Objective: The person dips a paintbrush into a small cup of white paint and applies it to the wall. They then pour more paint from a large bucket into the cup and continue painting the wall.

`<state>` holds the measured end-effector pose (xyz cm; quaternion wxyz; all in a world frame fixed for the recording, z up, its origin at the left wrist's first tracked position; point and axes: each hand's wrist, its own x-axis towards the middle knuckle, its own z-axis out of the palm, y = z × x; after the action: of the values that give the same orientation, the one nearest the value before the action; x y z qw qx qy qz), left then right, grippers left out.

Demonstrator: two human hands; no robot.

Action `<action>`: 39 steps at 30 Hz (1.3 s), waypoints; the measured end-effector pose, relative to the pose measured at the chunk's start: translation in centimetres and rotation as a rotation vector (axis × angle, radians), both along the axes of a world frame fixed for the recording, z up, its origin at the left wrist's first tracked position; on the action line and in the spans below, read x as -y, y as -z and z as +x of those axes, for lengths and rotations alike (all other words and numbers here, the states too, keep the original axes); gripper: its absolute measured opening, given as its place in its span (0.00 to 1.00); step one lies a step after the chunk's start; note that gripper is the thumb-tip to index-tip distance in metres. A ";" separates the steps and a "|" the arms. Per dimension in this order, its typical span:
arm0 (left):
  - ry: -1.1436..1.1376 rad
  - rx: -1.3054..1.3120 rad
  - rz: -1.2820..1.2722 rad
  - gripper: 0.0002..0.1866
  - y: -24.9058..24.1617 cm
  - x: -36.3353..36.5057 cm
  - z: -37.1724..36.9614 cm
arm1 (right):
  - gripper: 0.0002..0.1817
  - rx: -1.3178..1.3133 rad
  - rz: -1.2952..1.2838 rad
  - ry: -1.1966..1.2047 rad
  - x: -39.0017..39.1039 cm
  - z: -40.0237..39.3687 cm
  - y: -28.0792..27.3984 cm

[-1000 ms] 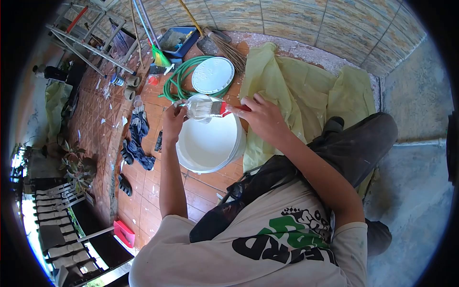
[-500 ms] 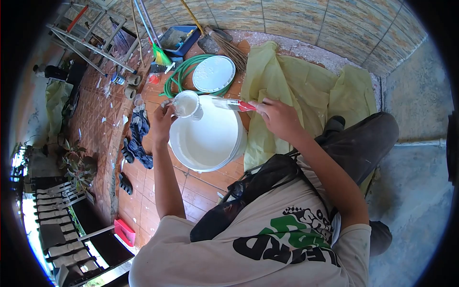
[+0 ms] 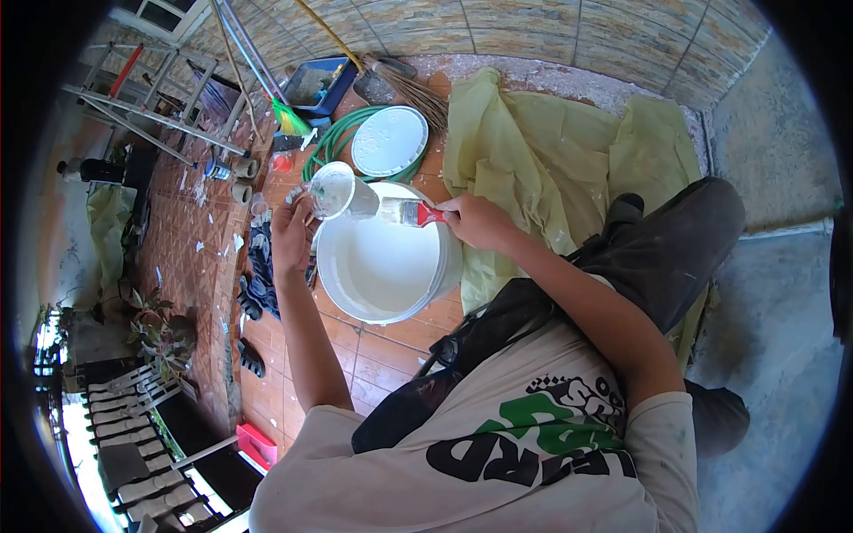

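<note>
The paintbrush (image 3: pixel 410 213) lies level near the centre of the frame, above the bucket's upper part, its pale bristles pointing left and its red handle right. It looks light, with a stiff handle and softer, springy bristles; a wet coating could make it slick, so the handle close to the metal band seems the surest hold. Just left of it, the cup (image 3: pixel 357 199) tilts over the bucket's upper-left rim. It is probably thin, light plastic that gives under a hard squeeze, best held by its side below the lip. Under both stands the white bucket (image 3: pixel 451 266), likely much the heaviest; how full it is, I cannot tell.

The right hand (image 3: pixel 480 222) is closed around the brush handle, knuckles up, its forearm slanting in from the lower right with the elbow bent. The left hand (image 3: pixel 291 233) grips the cup at its left side, though the exact finger placement is unclear; that forearm rises almost upright from the lower middle.

Farther out, a white lid (image 3: pixel 389 142) rests on a green hose (image 3: pixel 324 153) in the upper middle, and a yellowish sheet (image 3: pixel 569 147) spreads across the upper right.
</note>
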<state>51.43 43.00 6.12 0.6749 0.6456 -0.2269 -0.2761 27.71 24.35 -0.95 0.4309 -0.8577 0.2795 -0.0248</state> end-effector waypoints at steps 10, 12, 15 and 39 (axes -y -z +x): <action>-0.064 -0.034 -0.149 0.12 1.2 0.7 -0.6 | 0.19 0.171 0.798 0.070 -0.5 -0.5 0.1; -0.066 -0.020 -0.137 0.12 1.5 0.8 -0.4 | 0.19 0.171 0.836 0.099 -0.4 -0.7 0.1; -0.075 -0.001 -0.128 0.12 1.9 0.7 -0.4 | 0.20 0.165 0.831 0.076 -0.5 -0.7 0.2; -0.107 -0.048 -0.136 0.12 3.2 0.9 -0.5 | 0.19 0.353 1.200 0.127 0.0 -1.4 -0.3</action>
<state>50.96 42.06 2.89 0.7362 0.6027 -0.1940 -0.2389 26.30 24.37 -0.63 0.8745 -0.4314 0.2197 -0.0305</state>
